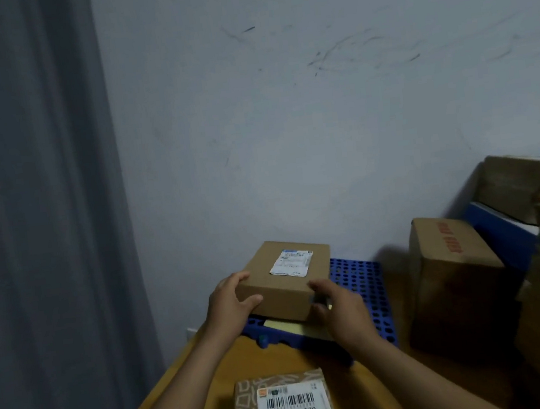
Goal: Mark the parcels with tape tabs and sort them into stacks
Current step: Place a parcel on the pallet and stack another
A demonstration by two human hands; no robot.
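Item: small brown cardboard parcel (287, 283) bearing a white shipping label (291, 261), sitting over a blue perforated plastic pallet (358, 278), above a flat pale-yellow packet (286, 326). The left hand (231, 301) and right hand (339, 307) are gripping its two near corners, fingers curled round. Judged rigid, light, matt-surfaced and unlikely to slip; opposite sides are offering the surest hold.

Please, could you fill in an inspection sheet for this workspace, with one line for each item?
Surface: wooden table, with a blue perforated pallet on it.
Job's things: brown parcel with a white label, over a yellow flat item on the pallet; barcode parcel nearest the person; no tape tab clearly seen.
Clutter: stacked cartons at the right.
Grippers: left hand and right hand each grip a near corner of the brown parcel.
Cables: nothing seen.
Surroundings: scuffed wall; grey curtain at the left.
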